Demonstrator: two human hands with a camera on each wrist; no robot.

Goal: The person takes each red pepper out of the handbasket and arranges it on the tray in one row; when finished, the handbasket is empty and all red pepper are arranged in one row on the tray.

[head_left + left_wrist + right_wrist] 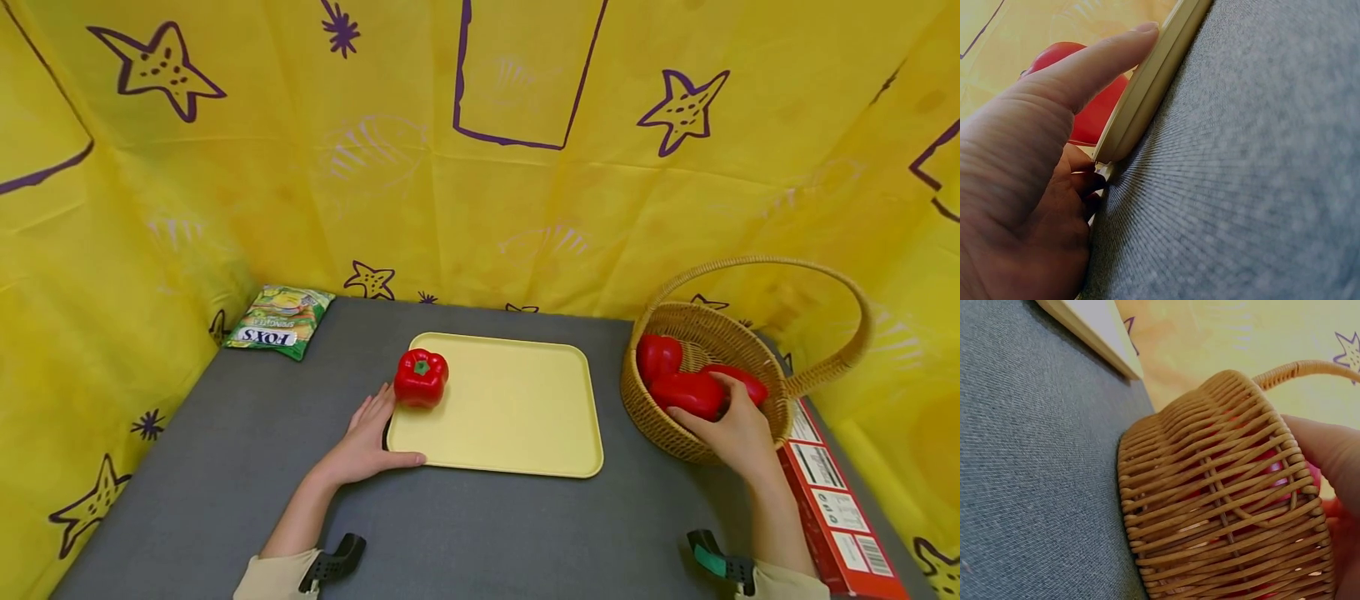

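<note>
A red bell pepper (422, 379) with a green stem stands on the left side of a pale yellow tray (517, 408). At the tray's near left corner, my left hand (367, 442) touches the rim, fingers along the left side and thumb on the front edge. The left wrist view shows that thumb (1104, 59) against the rim (1147, 81). Inside a wicker basket (637, 412) on the right, my right hand (738, 429) grips a red pepper (686, 395) between thumb and fingers. Two more red peppers lie beside it, one at the back left (658, 357). The basket's weave (1222, 500) hides most of this grip in the right wrist view.
A green Fox's packet (281, 321) lies at the back left of the grey table (495, 533). The basket's tall handle (757, 261) arches above it. Along the right side lies a red and white box (840, 508). Yellow patterned cloth (480, 208) hangs around the table.
</note>
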